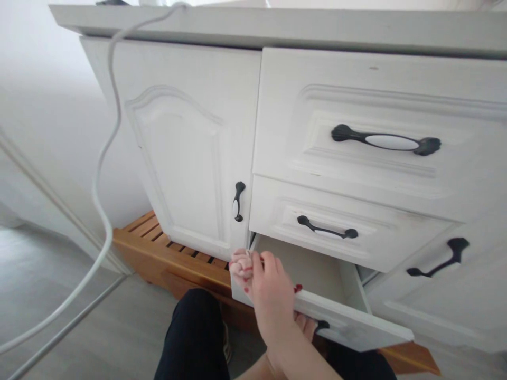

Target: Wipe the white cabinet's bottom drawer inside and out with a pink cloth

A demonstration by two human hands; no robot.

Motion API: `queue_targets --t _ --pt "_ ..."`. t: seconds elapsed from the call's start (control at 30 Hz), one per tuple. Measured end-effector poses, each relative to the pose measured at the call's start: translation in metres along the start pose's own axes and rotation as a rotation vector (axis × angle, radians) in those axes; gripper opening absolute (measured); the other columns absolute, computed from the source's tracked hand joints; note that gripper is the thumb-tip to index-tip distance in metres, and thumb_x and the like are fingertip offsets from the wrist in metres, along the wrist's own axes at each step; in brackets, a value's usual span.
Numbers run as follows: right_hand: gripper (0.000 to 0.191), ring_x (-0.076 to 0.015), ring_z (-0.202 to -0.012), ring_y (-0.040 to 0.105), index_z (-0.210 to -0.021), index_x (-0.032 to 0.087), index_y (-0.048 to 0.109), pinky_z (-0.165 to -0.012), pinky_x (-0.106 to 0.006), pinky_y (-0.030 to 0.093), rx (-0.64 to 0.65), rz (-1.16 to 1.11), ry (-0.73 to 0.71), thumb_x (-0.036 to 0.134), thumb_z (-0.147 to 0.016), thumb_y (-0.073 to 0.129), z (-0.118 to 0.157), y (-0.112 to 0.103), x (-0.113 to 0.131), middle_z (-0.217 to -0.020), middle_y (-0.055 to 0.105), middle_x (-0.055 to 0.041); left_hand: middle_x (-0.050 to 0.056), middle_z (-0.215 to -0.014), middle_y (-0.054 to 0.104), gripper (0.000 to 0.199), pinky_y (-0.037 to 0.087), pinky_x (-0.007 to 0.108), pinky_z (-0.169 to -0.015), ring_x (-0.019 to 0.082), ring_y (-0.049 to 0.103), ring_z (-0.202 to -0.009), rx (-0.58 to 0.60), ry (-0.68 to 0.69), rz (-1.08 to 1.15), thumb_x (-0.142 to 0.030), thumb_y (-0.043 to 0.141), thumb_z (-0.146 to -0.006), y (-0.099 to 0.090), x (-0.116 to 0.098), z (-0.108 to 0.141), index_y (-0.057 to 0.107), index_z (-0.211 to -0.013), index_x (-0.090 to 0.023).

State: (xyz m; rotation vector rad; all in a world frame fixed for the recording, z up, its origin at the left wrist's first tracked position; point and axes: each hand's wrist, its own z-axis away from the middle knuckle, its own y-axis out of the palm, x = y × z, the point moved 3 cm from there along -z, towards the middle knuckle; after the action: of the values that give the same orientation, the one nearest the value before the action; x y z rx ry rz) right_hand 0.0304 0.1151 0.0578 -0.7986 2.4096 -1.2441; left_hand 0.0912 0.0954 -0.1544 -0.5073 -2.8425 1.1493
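My right hand (273, 290) is closed around a bunched pale pink cloth (241, 265) with red marks, at the left front corner of the pulled-out bottom drawer (352, 316). A bit of red shows on the drawer's top edge beside that hand. Below my right wrist, my left hand (304, 324) is partly hidden, its fingers closed at the drawer's black handle (322, 325). My forearms cross, the right one above the left. The inside of the drawer is pale, and its front panel is white.
Shut drawers with black-and-white handles (386, 141) sit above, between a left cabinet door (178, 158) and a right one. A white cable (97, 184) hangs from the countertop (277, 26). A slatted wooden bench (178, 269) supports the cabinet, close to my knees.
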Motion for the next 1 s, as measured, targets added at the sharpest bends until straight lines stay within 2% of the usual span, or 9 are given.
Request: queue_targets --t 0.13,0.2,0.33,0.43,0.5,0.57,0.73,0.83,1.0 --pt "0.045 -0.0209 -0.078 0.056 -0.139 0.023 0.047 -0.055 -0.034 0.047 -0.04 -0.065 -0.256 0.024 -0.095 0.057 -0.027 0.02 0.052 -0.096 0.062 -0.0056 -0.005 -0.107 0.071 0.036 0.042 0.034 -0.1 0.017 0.059 -0.1 -0.031 0.198 -0.073 -0.042 0.052 -0.097 -0.017 0.011 -0.003 0.058 -0.13 -0.03" --pt "0.038 -0.02 -0.084 0.057 -0.137 0.022 0.049 -0.056 -0.032 0.047 -0.059 -0.059 -0.411 0.027 -0.099 0.05 -0.029 0.034 0.065 -0.102 0.062 -0.0065 -0.004 -0.108 0.071 0.036 0.043 0.033 -0.101 0.016 0.059 -0.1 -0.033 0.265 -0.1 -0.044 0.05 -0.098 -0.024 0.015 -0.011 0.059 -0.129 -0.028" --pt "0.023 -0.0222 -0.091 0.055 -0.106 0.011 0.066 -0.059 -0.033 0.047 -0.016 0.061 -0.724 0.018 -0.098 0.046 -0.025 0.065 0.063 -0.104 0.062 -0.0115 -0.003 -0.099 0.072 0.026 0.047 0.032 -0.099 0.015 0.064 -0.093 -0.021 0.158 -0.069 -0.038 0.048 -0.099 -0.024 0.017 -0.04 0.066 -0.113 -0.026" --pt "0.024 -0.0249 -0.095 0.053 -0.102 0.013 0.07 -0.067 -0.039 0.05 0.192 0.104 -0.876 0.016 -0.097 0.047 -0.025 0.084 0.053 -0.113 0.063 -0.0124 -0.001 -0.101 0.071 0.029 0.046 0.033 -0.104 0.017 0.067 -0.098 0.0 0.052 -0.041 -0.03 0.042 -0.101 -0.017 0.017 -0.059 0.068 -0.111 -0.022" --pt "0.023 -0.0269 -0.098 0.054 -0.102 0.013 0.072 -0.075 -0.045 0.051 0.358 0.122 -0.854 0.015 -0.096 0.049 -0.026 0.097 0.052 -0.114 0.064 -0.0134 0.0 -0.105 0.071 0.034 0.046 0.033 -0.104 0.018 0.068 -0.102 -0.022 0.034 -0.026 -0.029 0.037 -0.103 -0.012 0.021 -0.067 0.067 -0.115 -0.021" --pt "0.018 -0.0276 -0.096 0.057 -0.096 0.011 0.073 -0.077 -0.047 0.052 0.478 0.129 -0.785 0.014 -0.092 0.056 -0.024 0.112 0.056 -0.105 0.067 -0.0142 -0.001 -0.107 0.072 0.038 0.047 0.032 -0.104 0.017 0.068 -0.103 -0.061 0.049 -0.018 -0.027 0.032 -0.103 -0.007 0.027 -0.072 0.066 -0.118 -0.021" --pt "0.005 -0.0236 -0.075 0.061 -0.077 0.01 0.072 -0.054 -0.034 0.049 0.576 0.1 -0.62 0.007 -0.079 0.068 0.001 0.134 0.064 -0.081 0.067 -0.0122 -0.006 -0.099 0.072 0.022 0.046 0.026 -0.102 0.011 0.066 -0.093 -0.141 0.106 -0.034 -0.025 0.049 -0.1 0.006 0.037 -0.079 0.065 -0.113 -0.027" --pt "0.008 -0.0221 -0.078 0.061 -0.081 0.016 0.07 -0.053 -0.03 0.048 0.522 0.035 -0.542 0.013 -0.085 0.064 0.014 0.12 0.054 -0.086 0.065 -0.0074 -0.006 -0.104 0.071 0.021 0.04 0.028 -0.108 0.011 0.063 -0.098 -0.135 0.098 -0.034 -0.026 0.055 -0.097 0.015 0.037 -0.079 0.063 -0.117 -0.028" --pt "0.016 -0.02 -0.086 0.06 -0.102 0.025 0.064 -0.059 -0.029 0.049 0.373 -0.03 -0.463 0.019 -0.098 0.049 0.004 0.066 0.024 -0.105 0.065 -0.0036 -0.002 -0.11 0.069 0.025 0.034 0.033 -0.113 0.014 0.06 -0.106 -0.104 0.061 -0.033 -0.024 0.052 -0.099 0.031 0.042 -0.084 0.061 -0.122 -0.026"
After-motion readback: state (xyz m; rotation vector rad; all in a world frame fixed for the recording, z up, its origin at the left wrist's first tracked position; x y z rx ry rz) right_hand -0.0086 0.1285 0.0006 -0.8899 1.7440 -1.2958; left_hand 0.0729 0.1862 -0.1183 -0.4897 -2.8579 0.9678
